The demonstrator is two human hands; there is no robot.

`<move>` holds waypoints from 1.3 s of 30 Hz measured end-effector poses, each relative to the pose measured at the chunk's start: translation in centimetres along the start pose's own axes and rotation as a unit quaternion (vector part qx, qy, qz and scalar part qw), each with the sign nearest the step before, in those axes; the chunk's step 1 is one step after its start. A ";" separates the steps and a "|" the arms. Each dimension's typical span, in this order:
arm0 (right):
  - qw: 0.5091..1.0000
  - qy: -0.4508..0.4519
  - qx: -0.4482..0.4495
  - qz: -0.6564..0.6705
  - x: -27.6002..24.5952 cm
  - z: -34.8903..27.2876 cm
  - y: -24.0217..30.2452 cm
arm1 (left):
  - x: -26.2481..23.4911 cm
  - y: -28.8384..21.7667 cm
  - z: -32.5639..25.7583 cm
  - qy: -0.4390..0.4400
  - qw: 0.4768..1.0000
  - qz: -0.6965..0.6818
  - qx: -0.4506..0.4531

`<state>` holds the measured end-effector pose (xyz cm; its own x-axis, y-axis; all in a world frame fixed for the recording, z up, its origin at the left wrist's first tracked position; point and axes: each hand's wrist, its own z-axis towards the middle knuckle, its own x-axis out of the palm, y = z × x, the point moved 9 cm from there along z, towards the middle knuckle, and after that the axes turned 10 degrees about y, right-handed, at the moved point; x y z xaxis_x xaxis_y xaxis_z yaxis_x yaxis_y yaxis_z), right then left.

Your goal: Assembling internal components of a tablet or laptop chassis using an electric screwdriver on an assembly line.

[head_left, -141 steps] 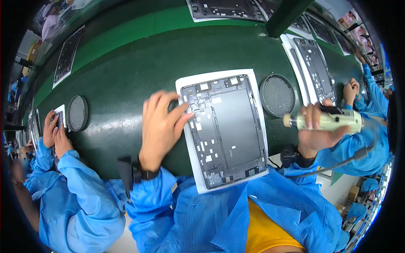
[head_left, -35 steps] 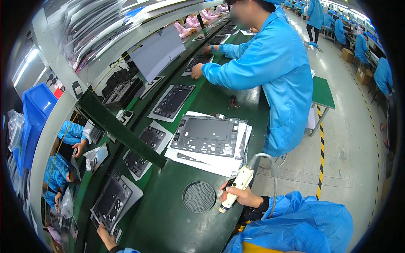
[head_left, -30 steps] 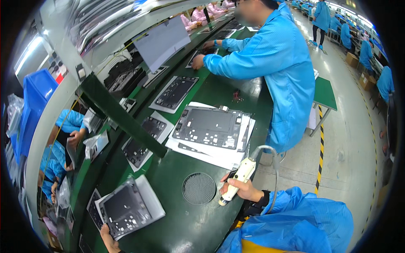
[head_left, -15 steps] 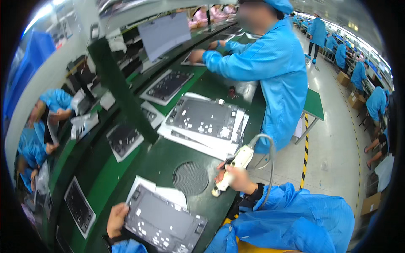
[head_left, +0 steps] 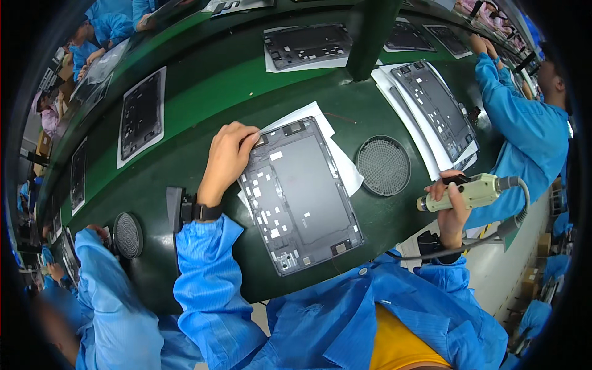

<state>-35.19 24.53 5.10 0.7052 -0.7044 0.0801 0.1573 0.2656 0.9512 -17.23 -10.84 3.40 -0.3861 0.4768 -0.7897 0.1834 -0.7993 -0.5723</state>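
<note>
A dark grey tablet back housing (head_left: 314,191), dotted with small white pads, lies tilted on the green table before me. White paper sheets (head_left: 345,163) stick out from under it. My left hand (head_left: 229,154) is closed at its upper left edge, thumb and fingers on the rim. To the right of the housing, my right hand (head_left: 455,213) is wrapped round a pale electric screwdriver (head_left: 484,190), held off the table with its tip pointing left. A grey cable runs from its back end. Between screwdriver and housing sits a round dark dish with a gridded inside (head_left: 383,166).
Stacked housings with white sheets (head_left: 431,108) lie at the right, beside a dark green post (head_left: 373,37). More housings (head_left: 142,114) rest along the green strip. A second round dish (head_left: 128,235) is at left. Co-workers in blue sit left (head_left: 117,302) and stand right (head_left: 524,132).
My view has swung left and down, so the housing now appears central. My left hand still holds the housing's edge, and my right hand still grips the screwdriver.
</note>
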 end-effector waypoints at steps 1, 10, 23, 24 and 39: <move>1.000 -0.017 -0.007 -0.016 -0.1 -0.4 0.4 | 0.4 -0.5 0.5 -0.006 1.000 -0.004 0.010; 0.993 -0.010 0.114 -0.016 4.6 3.1 -1.8 | 1.6 1.0 -3.1 0.013 0.988 -0.153 -0.017; 0.983 0.000 -0.097 0.155 6.4 11.4 1.2 | 1.1 -0.1 -0.2 -0.081 0.996 0.026 -0.035; 0.985 -0.023 -0.082 0.153 6.3 11.6 0.5 | 1.1 -0.1 -0.2 -0.076 0.996 0.029 -0.041; 0.998 -0.019 -0.050 0.029 6.0 12.4 -2.7 | 2.3 -0.4 1.4 -0.014 0.999 -0.023 -0.031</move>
<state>-39.96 11.38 6.72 0.6890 -0.7095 0.1478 0.1858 0.3700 0.9103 -19.48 -9.94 2.13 -0.4203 0.5023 -0.7557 0.2190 -0.7521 -0.6217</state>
